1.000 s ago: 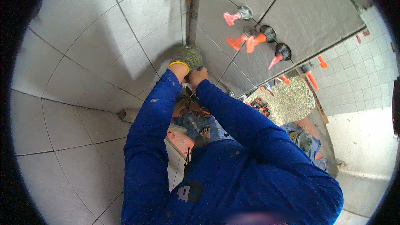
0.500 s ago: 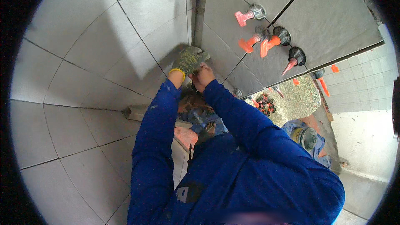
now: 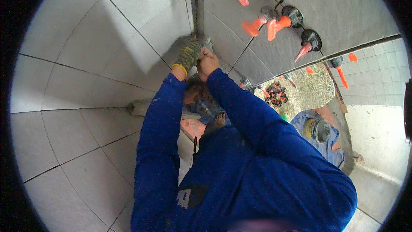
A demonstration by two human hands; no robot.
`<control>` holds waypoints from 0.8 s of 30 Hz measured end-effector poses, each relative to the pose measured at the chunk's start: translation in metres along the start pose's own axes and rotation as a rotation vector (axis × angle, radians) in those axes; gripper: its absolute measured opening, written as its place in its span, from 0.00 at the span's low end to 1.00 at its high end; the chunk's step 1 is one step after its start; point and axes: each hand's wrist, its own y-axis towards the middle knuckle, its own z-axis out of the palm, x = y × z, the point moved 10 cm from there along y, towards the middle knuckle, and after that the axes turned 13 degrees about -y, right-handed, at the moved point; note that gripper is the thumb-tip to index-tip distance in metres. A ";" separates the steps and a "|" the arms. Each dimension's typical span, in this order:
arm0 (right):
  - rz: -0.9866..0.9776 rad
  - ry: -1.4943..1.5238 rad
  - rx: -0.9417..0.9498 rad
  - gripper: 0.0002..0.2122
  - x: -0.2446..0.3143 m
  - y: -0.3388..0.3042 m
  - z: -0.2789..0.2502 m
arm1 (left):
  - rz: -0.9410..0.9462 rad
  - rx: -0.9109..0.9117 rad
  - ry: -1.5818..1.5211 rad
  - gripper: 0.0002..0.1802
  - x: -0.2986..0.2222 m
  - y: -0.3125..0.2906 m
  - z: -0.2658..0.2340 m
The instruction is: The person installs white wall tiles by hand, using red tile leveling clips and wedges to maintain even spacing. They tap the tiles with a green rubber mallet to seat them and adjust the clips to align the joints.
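Note:
My two hands meet at the corner where the light grey tiled wall (image 3: 107,47) joins the dark grey tiled wall (image 3: 227,38). On my left hand (image 3: 189,56) is a grey-green knit glove with a yellow cuff; its fingers look curled. My bare right hand (image 3: 209,63) presses against it, fingers closed. Whatever lies between them is hidden. A greyish patch shows just past the glove, too blurred to name. To the right, several red-handled tile leveling clips (image 3: 280,26) with round black bases stick out from the dark tiles.
Below my right forearm, a pile of red and black clips (image 3: 275,94) lies on a speckled surface (image 3: 311,88). A bucket (image 3: 317,130) stands on blue plastic sheeting (image 3: 302,120) at right. A wooden piece (image 3: 139,108) sits against the left wall's base.
Both hands stay together in the corner, and my right wrist has turned slightly. The view has shifted a little, so the upper wall clips sit higher in it.

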 end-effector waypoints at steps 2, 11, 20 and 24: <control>0.079 0.025 -0.040 0.03 0.006 -0.007 0.002 | -0.257 0.016 -0.370 0.17 0.022 -0.001 0.001; 0.256 -0.137 -0.054 0.05 0.034 -0.027 0.013 | -0.511 0.167 -0.409 0.20 0.039 0.008 0.004; 0.224 -0.101 -0.022 0.05 0.023 -0.016 0.013 | -0.406 0.294 -0.252 0.21 0.039 0.012 0.021; 0.366 -0.179 -0.107 0.07 0.043 -0.042 0.014 | -0.649 -0.009 -0.842 0.20 0.048 -0.001 0.014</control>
